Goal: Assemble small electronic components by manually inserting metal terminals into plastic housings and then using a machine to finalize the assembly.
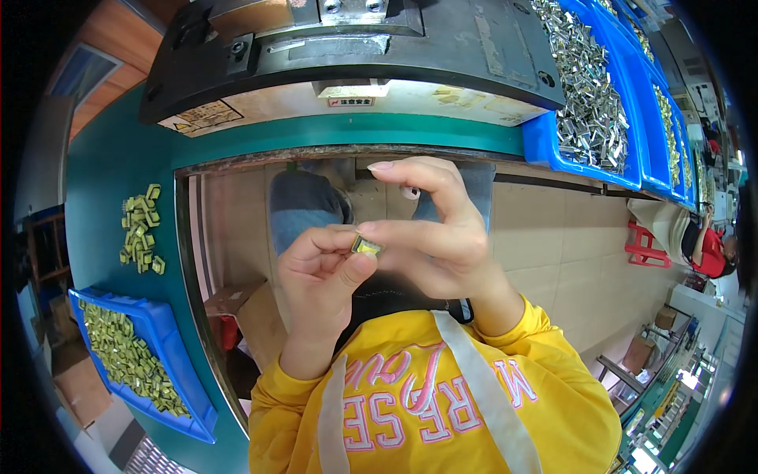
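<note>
Down at the lower left of the frame, a blue tray (185, 363) sits tilted-looking on a green table (99, 205). It is full of little yellow-green parts (130, 355). Just above it, a small pile (140, 229) of the same kind of parts lies loose on the table.

Across the top of the frame is a big dark machine (466, 59) with a white front.

Near the middle, the left hand (316, 265) has its fingers bent in. Its thumb and fingertips pinch one small yellow-green part (366, 246) with a shiny edge. That part is up in the air, between the two hands, over the person's lap.

Next comes the right hand (450, 241), about half open. One fingertip is at the top edge of the small part, and another finger sticks out above, well apart from it. The lower fingers are blurry, so I can't tell if this hand grips the part too.

Below the hands is a yellow top (572, 403).

At the upper right, another blue tray (543, 141) is heaped with silver bits (588, 87). Near the right edge are a red stool (649, 246) and a person in red (713, 253).
</note>
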